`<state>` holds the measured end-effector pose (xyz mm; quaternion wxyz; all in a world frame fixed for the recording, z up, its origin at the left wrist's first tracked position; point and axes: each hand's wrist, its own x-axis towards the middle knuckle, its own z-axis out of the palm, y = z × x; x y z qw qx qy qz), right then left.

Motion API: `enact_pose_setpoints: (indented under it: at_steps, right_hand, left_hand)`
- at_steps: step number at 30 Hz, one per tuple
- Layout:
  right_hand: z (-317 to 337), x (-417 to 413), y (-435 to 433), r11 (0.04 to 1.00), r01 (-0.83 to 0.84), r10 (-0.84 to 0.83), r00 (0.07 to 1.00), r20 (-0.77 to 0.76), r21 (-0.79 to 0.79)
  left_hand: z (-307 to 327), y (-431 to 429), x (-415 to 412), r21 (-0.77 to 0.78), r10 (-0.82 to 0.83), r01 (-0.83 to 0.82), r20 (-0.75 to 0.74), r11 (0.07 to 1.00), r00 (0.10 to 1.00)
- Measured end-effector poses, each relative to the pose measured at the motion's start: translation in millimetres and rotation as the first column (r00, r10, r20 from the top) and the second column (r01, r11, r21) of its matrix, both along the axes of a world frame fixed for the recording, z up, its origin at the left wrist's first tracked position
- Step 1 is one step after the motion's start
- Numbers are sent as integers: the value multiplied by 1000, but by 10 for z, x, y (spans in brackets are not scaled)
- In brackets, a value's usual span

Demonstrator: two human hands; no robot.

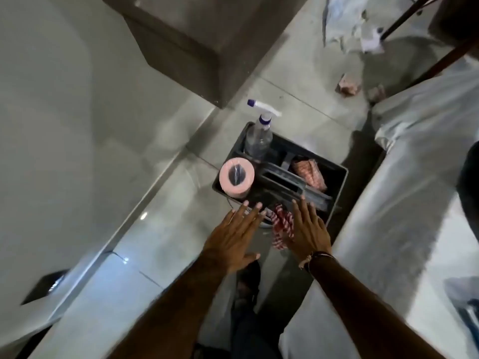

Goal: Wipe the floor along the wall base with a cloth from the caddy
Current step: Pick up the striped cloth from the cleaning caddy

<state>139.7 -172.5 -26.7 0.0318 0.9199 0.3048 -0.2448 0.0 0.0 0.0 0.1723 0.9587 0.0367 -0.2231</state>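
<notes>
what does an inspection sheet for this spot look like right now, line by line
surface: glossy grey tiled floor, wall base on the left.
job's things: dark caddy on the floor; red-and-white striped cloth at its near edge.
clutter: spray bottle, pink roll and a folded orange cloth in the caddy.
grippers: left hand and right hand open, fingers spread, by the striped cloth.
cables: nothing seen.
surroundings: white-sheeted bed right, crumpled bits on floor.

Glossy grey floor tiles (166, 237), pale wall (51, 99)
</notes>
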Motion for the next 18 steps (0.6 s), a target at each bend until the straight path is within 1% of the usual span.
enact_pose_setpoints:
  at_steps: [1, 4, 6, 8, 11, 14, 18]
  right_hand:
    - [-179, 15, 8, 1000, 17, -18, 998, -57, -14]
    - [-609, 42, 24, 997, 44, -50, 992, -117, -61]
    - [-783, 9, 34, 995, 45, -58, 987, -147, -92]
    - [-849, 19, 25, 994, 59, -73, 984, -165, -92]
    - [-925, 51, -15, 998, 31, -41, 983, -177, -58]
    - [-817, 69, -74, 999, 4, -13, 976, -218, -40]
    - [-595, 92, -152, 998, 34, -44, 971, -233, -48]
  left_hand:
    - [-179, -59, 75, 2, -22, 22, -37, 1000, 999]
    - [-613, -169, 273, 24, -17, 21, -160, 999, 987]
    - [-856, -265, 313, 32, 17, -9, -241, 999, 970]
    - [-1004, -319, 320, 60, 42, -26, -286, 998, 957]
    - [-1123, -369, 290, 74, 69, -50, -291, 996, 954]
    - [-1069, -351, 262, 43, 84, -74, -299, 996, 951]
    - [-891, -286, 151, 26, 132, -130, -288, 991, 948]
